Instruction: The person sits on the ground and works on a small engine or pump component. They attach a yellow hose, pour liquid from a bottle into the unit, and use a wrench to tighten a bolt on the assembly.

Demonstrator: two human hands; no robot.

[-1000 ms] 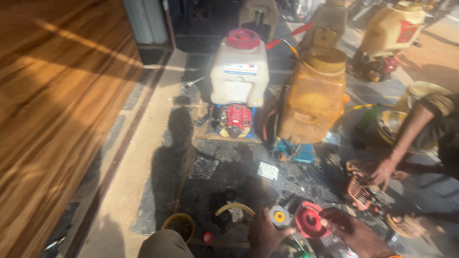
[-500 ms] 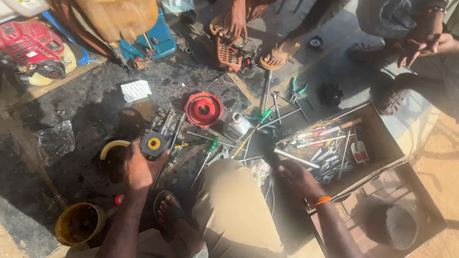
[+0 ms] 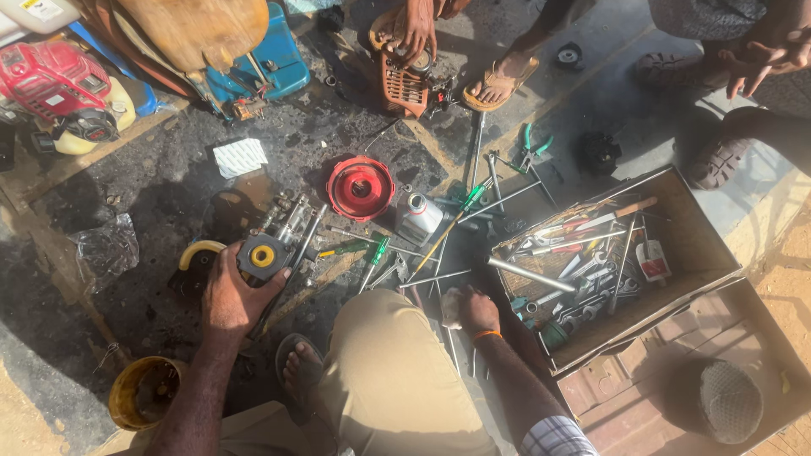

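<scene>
Hands worked low over an oily, dark ground littered with tools. Left hand (image 3: 230,297) was wrapped around a small engine part (image 3: 272,245), a metal assembly with a black round face and yellow centre, fingers closed on it, the part resting on the ground just beside a yellow-rimmed ring (image 3: 196,253). Right hand (image 3: 473,311) pressed down by the bent knee, holding a pale cloth or wad (image 3: 450,307); grip was closed on it, though exactly how tight could not be told. Just ahead of the engine part lay a red round cover (image 3: 361,187) and next to that a silver cylinder (image 3: 419,216). Green-handled screwdrivers (image 3: 378,251) and long metal rods (image 3: 446,277) were scattered between the two hands. Right of the right hand stood an open wooden toolbox (image 3: 714,253), packed with wrenches and sockets. A yellow tin (image 3: 139,393) sat near the left forearm. Farther off, another person's hand (image 3: 414,25) rested on an orange engine housing (image 3: 402,84), with a sandalled foot (image 3: 498,80) beside it.
</scene>
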